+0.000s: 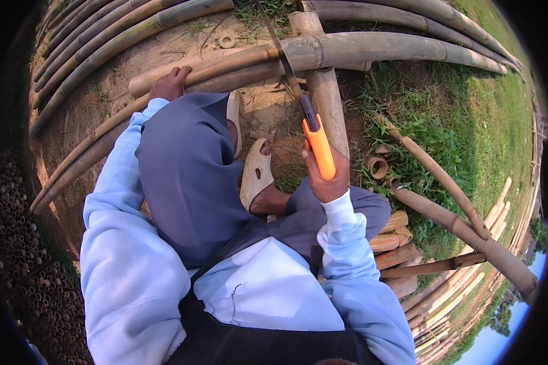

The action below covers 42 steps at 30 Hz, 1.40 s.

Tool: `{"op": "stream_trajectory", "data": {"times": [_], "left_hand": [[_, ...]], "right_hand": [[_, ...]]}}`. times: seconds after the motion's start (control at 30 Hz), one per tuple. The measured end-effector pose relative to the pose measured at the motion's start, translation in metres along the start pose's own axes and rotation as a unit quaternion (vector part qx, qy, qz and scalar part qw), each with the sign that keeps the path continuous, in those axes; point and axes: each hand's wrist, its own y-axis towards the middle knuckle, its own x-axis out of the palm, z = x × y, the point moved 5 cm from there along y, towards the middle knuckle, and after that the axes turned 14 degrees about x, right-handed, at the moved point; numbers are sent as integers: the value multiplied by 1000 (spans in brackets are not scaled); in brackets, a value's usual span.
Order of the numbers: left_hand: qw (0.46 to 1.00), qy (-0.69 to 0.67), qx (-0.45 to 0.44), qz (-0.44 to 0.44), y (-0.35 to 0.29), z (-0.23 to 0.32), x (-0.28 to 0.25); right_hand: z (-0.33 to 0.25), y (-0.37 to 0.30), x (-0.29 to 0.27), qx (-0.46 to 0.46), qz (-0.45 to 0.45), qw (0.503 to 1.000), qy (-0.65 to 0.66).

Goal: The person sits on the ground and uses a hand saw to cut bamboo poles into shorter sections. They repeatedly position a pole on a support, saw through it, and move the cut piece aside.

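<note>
My right hand (329, 173) is closed around the orange and black handle of a handsaw (323, 149). Its long narrow blade points away from me and crosses a thick bamboo pole (353, 48). Whether the teeth have cut into the pole cannot be made out. Off to the left, my left hand (169, 84) grips the bamboo near the pole's left end, fingers bent over it. Beneath the blade, another bamboo post (327, 106) runs crosswise under the pole. My left knee, in dark trousers, rests close to the left hand.
Long bamboo poles (112, 45) lie in rows at the far left, with more at the far right. Short bamboo offcuts (377, 167) and split pieces (391, 241) sit by my right knee. Slanting poles (447, 219) cross the grass at right. A stack of cut bamboo ends (42, 286) fills the lower left.
</note>
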Motion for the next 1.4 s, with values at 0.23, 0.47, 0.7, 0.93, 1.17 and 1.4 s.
{"op": "stream_trajectory", "data": {"times": [0.23, 0.47, 0.7, 0.93, 1.17, 1.4], "left_hand": [[1000, 9, -9, -11, -3, -8, 10], [1000, -21, -14, -4, -2, -6, 4], [1000, 14, -9, -12, -5, -10, 14], [1000, -5, -8, -13, 0, -7, 3], [997, -74, -23, -16, -3, -5, -11], [979, -74, -136, 136, 6, -53, -22]], "right_hand": [[-44, -77, -36, -4, 24, 997, -73], [2, 44, 18, -61, -2, 998, 22], [-51, -86, -37, 43, -3, 995, -85], [-49, 46, 5, -71, -8, 997, -16], [-26, 45, 11, -20, -24, 999, 20], [-26, 43, 7, 37, -65, 997, 17]]}}
